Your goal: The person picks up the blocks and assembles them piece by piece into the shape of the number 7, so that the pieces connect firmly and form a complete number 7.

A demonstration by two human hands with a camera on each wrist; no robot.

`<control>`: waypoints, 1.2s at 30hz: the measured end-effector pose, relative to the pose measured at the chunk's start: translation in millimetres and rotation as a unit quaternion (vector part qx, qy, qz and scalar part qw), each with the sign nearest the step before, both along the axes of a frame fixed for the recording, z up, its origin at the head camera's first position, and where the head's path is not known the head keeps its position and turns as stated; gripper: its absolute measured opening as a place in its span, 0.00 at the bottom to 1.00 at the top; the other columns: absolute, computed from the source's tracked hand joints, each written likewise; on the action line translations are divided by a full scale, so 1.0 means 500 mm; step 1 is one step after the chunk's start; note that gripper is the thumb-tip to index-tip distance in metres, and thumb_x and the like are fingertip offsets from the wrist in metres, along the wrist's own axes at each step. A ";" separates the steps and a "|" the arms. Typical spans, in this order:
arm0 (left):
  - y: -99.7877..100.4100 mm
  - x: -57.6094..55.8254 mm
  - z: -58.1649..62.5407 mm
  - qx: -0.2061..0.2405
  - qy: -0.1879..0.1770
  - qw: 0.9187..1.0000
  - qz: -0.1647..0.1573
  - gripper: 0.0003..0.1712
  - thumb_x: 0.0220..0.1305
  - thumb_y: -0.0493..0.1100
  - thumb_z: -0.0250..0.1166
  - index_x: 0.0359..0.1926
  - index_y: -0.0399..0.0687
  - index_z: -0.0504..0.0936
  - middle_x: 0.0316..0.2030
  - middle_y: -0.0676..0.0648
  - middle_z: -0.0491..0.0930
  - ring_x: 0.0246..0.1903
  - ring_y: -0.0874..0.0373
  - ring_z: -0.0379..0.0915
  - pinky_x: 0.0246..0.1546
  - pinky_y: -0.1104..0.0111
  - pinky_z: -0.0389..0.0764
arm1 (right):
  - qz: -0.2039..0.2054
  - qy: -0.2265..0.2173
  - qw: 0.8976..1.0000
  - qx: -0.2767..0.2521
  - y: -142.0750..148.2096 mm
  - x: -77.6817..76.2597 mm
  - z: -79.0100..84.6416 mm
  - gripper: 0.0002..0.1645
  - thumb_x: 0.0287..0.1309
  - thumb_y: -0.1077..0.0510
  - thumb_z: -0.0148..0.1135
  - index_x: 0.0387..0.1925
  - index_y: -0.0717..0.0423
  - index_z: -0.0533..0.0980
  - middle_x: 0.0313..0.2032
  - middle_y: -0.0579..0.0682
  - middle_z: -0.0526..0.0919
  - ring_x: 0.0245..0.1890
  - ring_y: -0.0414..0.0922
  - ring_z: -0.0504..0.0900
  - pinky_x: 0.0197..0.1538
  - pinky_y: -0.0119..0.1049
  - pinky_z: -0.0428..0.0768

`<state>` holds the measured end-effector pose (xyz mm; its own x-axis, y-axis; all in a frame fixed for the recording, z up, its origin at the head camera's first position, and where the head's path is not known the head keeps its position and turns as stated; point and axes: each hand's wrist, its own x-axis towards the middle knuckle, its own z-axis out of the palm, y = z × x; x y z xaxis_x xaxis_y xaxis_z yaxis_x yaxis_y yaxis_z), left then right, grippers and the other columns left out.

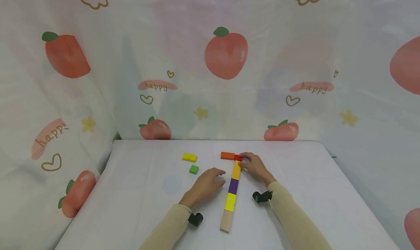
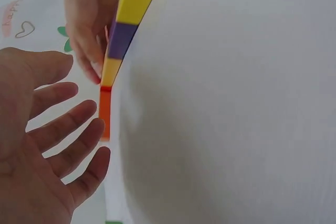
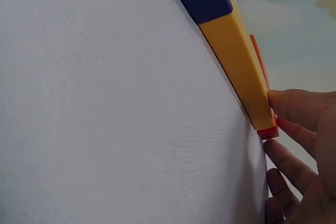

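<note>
A row of blocks runs away from me: a plain wooden block [image 1: 226,221], a yellow block [image 1: 230,202], a purple block [image 1: 233,186] and an orange-yellow block [image 1: 236,170]. Across its far end lies a small red block [image 1: 237,157], with an orange block [image 1: 227,155] to its left. My right hand [image 1: 257,168] is at that far end, the thumb touching the orange-yellow block and the index finger touching the red one. Left of the row, my left hand [image 1: 206,184] hovers with its fingers apart, holding nothing, as the left wrist view confirms.
Another yellow block [image 1: 189,157] and a green block [image 1: 194,169] lie apart on the left of the white table [image 1: 137,199]. A printed cloth wall [image 1: 183,46] rises behind the table's far edge. Dark wrist cameras [image 1: 261,196] sit on both sleeves.
</note>
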<state>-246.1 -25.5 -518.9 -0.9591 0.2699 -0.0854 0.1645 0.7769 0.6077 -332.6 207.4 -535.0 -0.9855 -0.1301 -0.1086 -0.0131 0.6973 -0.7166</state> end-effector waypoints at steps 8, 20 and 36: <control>-0.067 -0.014 0.015 0.038 0.041 0.998 0.018 0.21 0.69 0.51 0.62 0.61 0.58 0.76 0.58 0.53 0.77 0.57 0.55 0.74 0.59 0.56 0.77 | 0.000 0.002 1.000 -0.010 0.001 -0.003 -0.006 0.27 0.63 0.52 0.63 0.63 0.51 0.73 0.67 0.58 0.70 0.72 0.60 0.59 0.73 0.63 0.54; -0.162 -0.061 0.022 0.137 0.170 0.975 0.045 0.17 0.67 0.42 0.64 0.56 0.46 0.80 0.52 0.45 0.82 0.51 0.52 0.78 0.48 0.60 0.81 | 0.000 0.008 1.000 -0.004 0.000 0.003 -0.006 0.27 0.63 0.51 0.62 0.63 0.51 0.73 0.67 0.59 0.70 0.71 0.61 0.60 0.72 0.64 0.55; -0.237 -0.108 -0.015 0.184 0.132 0.959 0.170 0.23 0.66 0.41 0.63 0.62 0.44 0.75 0.57 0.43 0.76 0.59 0.46 0.70 0.62 0.52 0.73 | -0.003 0.007 1.000 -0.004 -0.001 0.006 -0.006 0.27 0.63 0.51 0.62 0.63 0.50 0.73 0.67 0.58 0.69 0.72 0.61 0.59 0.73 0.64 0.54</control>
<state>-300.2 -144.1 -526.2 -0.9721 -0.0976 0.2131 0.1248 0.5541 0.8230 -329.8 207.0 -537.9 -0.9876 -0.1251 -0.0945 -0.0186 0.6920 -0.7217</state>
